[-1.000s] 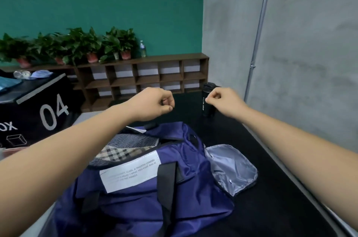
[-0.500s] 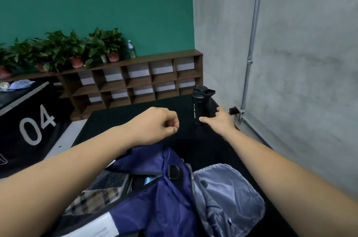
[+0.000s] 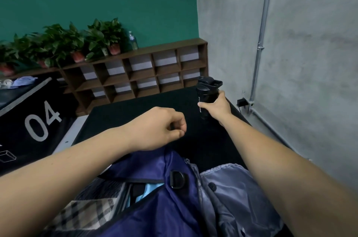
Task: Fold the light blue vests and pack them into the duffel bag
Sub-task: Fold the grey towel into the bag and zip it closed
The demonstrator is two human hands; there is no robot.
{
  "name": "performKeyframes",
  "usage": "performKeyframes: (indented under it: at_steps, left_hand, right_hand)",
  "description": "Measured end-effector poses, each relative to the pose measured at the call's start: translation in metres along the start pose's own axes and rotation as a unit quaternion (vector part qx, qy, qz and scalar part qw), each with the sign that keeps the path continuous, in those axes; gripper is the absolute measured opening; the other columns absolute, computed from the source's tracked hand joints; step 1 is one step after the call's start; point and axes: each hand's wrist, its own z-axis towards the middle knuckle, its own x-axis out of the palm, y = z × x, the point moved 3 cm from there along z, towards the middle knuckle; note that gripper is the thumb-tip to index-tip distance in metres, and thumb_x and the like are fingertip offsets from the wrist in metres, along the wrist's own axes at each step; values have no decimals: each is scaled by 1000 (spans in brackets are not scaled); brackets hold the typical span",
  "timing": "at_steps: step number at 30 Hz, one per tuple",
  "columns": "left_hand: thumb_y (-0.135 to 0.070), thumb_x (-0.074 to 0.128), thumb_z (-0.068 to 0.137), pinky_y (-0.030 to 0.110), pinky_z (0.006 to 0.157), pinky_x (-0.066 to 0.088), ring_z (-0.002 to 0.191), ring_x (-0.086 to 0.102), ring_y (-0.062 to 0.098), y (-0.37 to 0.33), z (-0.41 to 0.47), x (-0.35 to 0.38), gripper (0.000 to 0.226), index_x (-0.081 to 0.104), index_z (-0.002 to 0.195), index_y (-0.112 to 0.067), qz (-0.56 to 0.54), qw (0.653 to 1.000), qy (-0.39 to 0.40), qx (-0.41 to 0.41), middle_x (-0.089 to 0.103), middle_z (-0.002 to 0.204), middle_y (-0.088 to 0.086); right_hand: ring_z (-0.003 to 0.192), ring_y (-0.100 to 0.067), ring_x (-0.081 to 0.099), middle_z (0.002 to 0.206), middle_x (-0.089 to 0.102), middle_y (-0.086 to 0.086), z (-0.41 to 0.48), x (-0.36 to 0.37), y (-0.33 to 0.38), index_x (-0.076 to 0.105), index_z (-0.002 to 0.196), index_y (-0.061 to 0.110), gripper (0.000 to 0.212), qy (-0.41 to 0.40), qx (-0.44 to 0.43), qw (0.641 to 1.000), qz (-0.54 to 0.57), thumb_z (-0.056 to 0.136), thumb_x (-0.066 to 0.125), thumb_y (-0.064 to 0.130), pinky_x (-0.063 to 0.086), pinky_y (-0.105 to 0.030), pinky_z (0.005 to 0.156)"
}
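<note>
Two hands were seen above the black table [image 3: 135, 112]. The right hand [image 3: 218, 108] was wrapped around an upright black bottle [image 3: 206, 91] near the table's far right corner. The left hand [image 3: 160, 128] was curled into a loose fist with nothing held in it, just beyond the navy duffel bag [image 3: 164, 207]. Inside the bag's open top a strip of light blue vest [image 3: 149, 188] was visible beside a plaid cloth [image 3: 87, 215], and a grey pouch [image 3: 232, 188] lay against the bag's right side
</note>
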Motion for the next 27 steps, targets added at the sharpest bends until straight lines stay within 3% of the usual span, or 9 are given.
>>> performKeyframes:
  at_steps: [7, 13, 18, 23, 27]
  left_hand:
    - [-32, 77, 95, 11, 79, 43, 90, 60, 0, -33, -21, -5, 7, 71, 98, -35, -14, 1000, 6, 27, 61, 93, -14]
    - [-32, 78, 92, 20, 79, 49, 87, 60, 1, -67, -26, 1, 8, 70, 96, -34, -7, 998, 32, 46, 63, 91, -13]
    - [-20, 77, 88, 27, 81, 53, 85, 62, 5, -90, -36, 14, 12, 74, 91, -31, 17, 992, 99, 80, 64, 91, -11]
    - [-22, 74, 88, 36, 97, 52, 109, 58, 8, -101, -41, 27, 25, 78, 106, -39, 92, 968, 214, 98, 63, 109, -16]
    - [-25, 68, 91, 40, 99, 50, 122, 53, 10, -108, -44, 30, 31, 76, 113, -46, 192, 938, 260, 124, 62, 120, -17]
  right_hand:
    - [102, -16, 66, 107, 67, 12, -43, -16, 7, 47, 119, 34, 70, 20, -52, 998, -1, 69, 94, 48, 49, -32, 84]
    - [106, -9, 64, 110, 66, 20, -96, -48, 20, 49, 124, 35, 71, 53, -95, 994, -13, 71, 94, 52, 49, -30, 88]
    - [111, -2, 68, 116, 73, 21, -140, -79, 23, 54, 121, 42, 73, 61, -119, 991, 22, 62, 93, 60, 55, -37, 102]
    - [114, 0, 69, 119, 75, 19, -198, -107, 7, 58, 127, 41, 79, 78, -126, 987, 53, 61, 95, 64, 57, -41, 103]
    - [111, -1, 71, 117, 75, 20, -246, -120, -11, 60, 122, 43, 69, 106, -123, 986, 37, 66, 97, 57, 59, -41, 101]
